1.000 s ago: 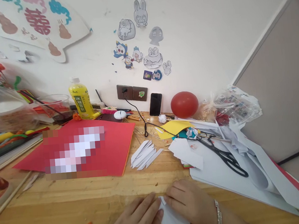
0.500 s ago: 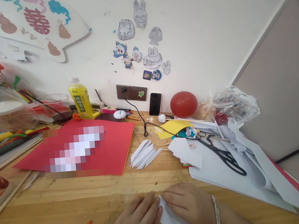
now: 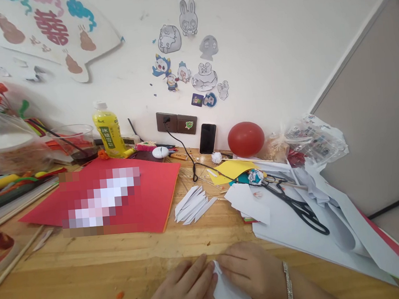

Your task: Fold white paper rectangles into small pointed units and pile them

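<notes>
A folded piece of white paper (image 3: 231, 292) lies on the wooden table (image 3: 75, 288) at the bottom of the view, its narrow tip pointing away from me. My left hand (image 3: 186, 286) presses its fingers along the paper's left edge near that tip. From the other side my right hand (image 3: 249, 272), with a sparkling bracelet on the wrist, closes its fingers on the right edge and tip. The fingertips partly hide the folds. Beyond the hands lies a small pile of folded white paper strips (image 3: 193, 205).
A red sheet (image 3: 148, 195) lies at left, partly blurred out. Black-handled scissors (image 3: 301, 210) rest on white paper sheets (image 3: 282, 230) at right. Along the wall stand a yellow bottle (image 3: 110, 133), a phone (image 3: 208, 138) and a red balloon (image 3: 246, 139). A cable (image 3: 186, 150) hangs from the socket.
The hands stay in nearly the same place on the white paper, with only a slight shift of the fingers. The view has moved very slightly.
</notes>
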Action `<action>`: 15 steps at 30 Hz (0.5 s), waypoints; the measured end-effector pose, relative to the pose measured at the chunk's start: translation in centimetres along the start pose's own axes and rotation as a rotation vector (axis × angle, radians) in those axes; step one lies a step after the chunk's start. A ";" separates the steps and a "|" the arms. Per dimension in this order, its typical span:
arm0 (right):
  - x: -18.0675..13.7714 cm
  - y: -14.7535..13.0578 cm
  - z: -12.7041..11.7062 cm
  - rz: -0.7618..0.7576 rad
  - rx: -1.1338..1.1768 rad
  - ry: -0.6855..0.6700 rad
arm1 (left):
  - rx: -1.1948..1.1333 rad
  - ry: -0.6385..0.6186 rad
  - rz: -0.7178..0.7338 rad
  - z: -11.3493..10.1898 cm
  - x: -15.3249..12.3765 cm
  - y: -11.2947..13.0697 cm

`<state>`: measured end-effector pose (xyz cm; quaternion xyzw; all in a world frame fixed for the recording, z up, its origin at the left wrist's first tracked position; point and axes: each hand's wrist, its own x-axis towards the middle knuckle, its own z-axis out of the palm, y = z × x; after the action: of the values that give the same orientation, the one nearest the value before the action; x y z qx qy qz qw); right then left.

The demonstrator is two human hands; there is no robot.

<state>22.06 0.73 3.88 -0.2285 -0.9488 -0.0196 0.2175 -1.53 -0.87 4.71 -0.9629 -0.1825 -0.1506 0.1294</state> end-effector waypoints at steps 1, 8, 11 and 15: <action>0.0 -0.1 -0.2 -0.013 -0.002 -0.023 | 0.012 0.003 0.002 0.1 0.0 0.0; -0.1 -0.3 -1.4 -0.015 0.086 -0.065 | 0.096 0.011 0.011 0.1 0.0 0.3; 0.2 -0.4 -2.1 0.048 0.175 -0.057 | 0.087 0.008 0.019 0.0 -0.1 0.1; 0.3 -0.2 -2.3 0.119 0.292 -0.059 | 0.085 0.008 0.067 1.6 -0.3 -0.2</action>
<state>22.72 0.35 6.09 -0.2508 -0.9322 0.1382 0.2212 -1.49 -0.31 3.18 -0.9615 -0.1559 -0.1421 0.1759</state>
